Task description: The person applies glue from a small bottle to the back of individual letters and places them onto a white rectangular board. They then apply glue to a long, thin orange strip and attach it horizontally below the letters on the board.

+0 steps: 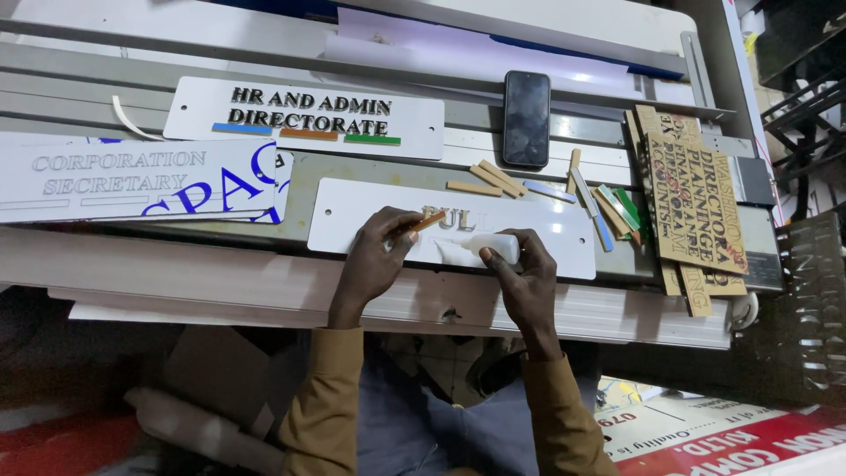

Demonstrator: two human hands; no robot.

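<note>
White sign plate (pixel 564 236): long rounded rectangle, glossy white, small holes near its ends, a few gold cut-out letters stuck on w/ a gap in the row. Lies flat on the grey worktable (pixel 220 282), long axis running left-right, parallel to the table's front edge, letters reading upright toward the person.

Both hands sit on the plate's near half, around mid-length. Left hand (pixel 374 256) pinches a thin tan strip (pixel 421 224) between thumb & fingertips, strip tilted up to the right, its tip at the letter row. Right hand (pixel 526 278) curled around a small white squeeze bottle (pixel 489 248), nozzle aimed left at the plate surface just below the letters; bottle lies roughly along the plate's length.

Rel. to the plate: black phone (pixel 527 118) just behind its right half, screen dark. Loose tan strips (pixel 489 182) between phone & plate; coloured strips (pixel 617 211) off the right end. Stack of brown lettered boards (pixel 696 207) further right. Finished white sign (pixel 308 117) w/ black letters behind-left; blue-marked white sheet (pixel 132 181) to the left.
</note>
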